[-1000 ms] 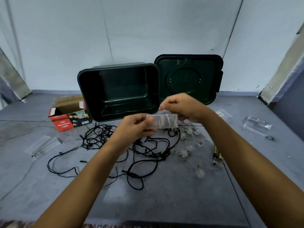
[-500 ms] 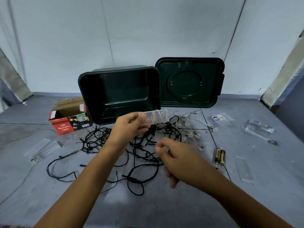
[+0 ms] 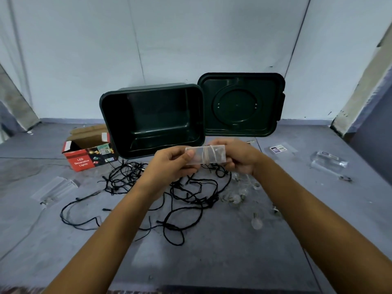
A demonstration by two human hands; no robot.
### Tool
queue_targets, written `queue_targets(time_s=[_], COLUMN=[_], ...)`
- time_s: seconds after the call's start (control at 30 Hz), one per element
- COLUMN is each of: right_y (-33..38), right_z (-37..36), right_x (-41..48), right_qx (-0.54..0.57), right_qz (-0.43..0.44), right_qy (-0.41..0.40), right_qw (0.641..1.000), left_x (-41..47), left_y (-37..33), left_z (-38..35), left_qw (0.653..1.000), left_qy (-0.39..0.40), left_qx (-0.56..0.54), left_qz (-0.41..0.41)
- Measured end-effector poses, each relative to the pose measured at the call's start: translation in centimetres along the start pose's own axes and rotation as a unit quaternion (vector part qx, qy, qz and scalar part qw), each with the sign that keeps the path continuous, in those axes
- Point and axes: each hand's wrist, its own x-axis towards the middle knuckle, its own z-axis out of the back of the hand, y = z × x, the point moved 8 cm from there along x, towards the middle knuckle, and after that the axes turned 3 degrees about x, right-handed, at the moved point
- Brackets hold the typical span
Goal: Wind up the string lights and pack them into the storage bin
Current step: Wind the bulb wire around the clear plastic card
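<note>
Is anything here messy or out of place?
Yes. The black string lights sprawl in a loose tangle on the grey surface, not wound. The storage bin seems tipped on its side, its lid off and propped beside it.

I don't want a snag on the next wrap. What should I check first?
1. Left hand grips the clear case: ok.
2. Right hand holds the case's other end: ok.
3. Wire turns sit round the case's middle: ok.
4. Bulb strand free of the black string lights: cannot tell, they lie close.
5. Storage bin open, nothing inside: ok; its lid leans behind.
6. Winding of the black string lights: not ok, loose tangle.
</note>
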Motion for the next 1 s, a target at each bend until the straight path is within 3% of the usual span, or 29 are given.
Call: queue_targets(time_s=[0.07,0.13,0.27,0.37,0.5,0.6,0.63,0.67,0.73,0.8,0.9,1.0], right_y=[-2.3,-3.3,-3.4,-1.9,3.2,7.5,8.4,8.6,7.1,4.4,-0.1,-3.2], right_z=[-0.9,-2.2,-5.3,-7.7,-7.6,-5.8,-4.7,-3.5,-1.5,-0.2,-0.6,-2.0], right_x=[-0.8,-2.6,-7.5,-10.0,-9.2,-6.6,-5.6,-4.5,-2.5,-1.4,-1.0,-2.0], right_qx=[0.07,0.072,-0.071,-0.22,-0.471,-0.553,-0.548,-0.514,-0.359,-0.186,0.008,0.086], right_qz=[-0.017,-0.005,0.025,0.018,0.09,0.15,0.155,0.147,0.102,0.057,0.015,-0.011], right_qy=[-0.011,-0.043,-0.106,-0.073,-0.062,-0.073,-0.072,-0.059,-0.004,0.03,0.06,0.025], right_qw=[0.997,0.996,0.991,0.973,0.875,0.816,0.819,0.843,0.928,0.98,0.998,0.996], left_x=[0.0,0.1,0.4,0.7,0.6,0.1,-0.1,-0.3,-0.6,-0.8,-0.9,-0.5], left_y=[-0.1,0.1,0.8,1.0,1.1,0.9,0.8,0.7,0.3,0.0,-0.3,-0.4], left_z=[0.3,0.7,1.3,1.4,1.0,0.1,-0.3,-0.5,-0.9,-1.0,-0.8,-0.2], left_qw=[1.0,1.0,0.999,0.999,0.999,0.999,0.999,0.999,0.999,0.999,0.999,1.0], left_qy=[-0.011,-0.02,-0.038,-0.044,-0.033,-0.006,0.005,0.015,0.034,0.044,0.033,0.002], left_qx=[-0.008,-0.01,-0.007,0.003,0.039,0.051,0.047,0.044,0.036,0.018,-0.013,-0.013], left_qz=[-0.007,-0.008,0.004,0.008,0.008,0.011,0.013,0.012,0.008,0.007,0.003,-0.007])
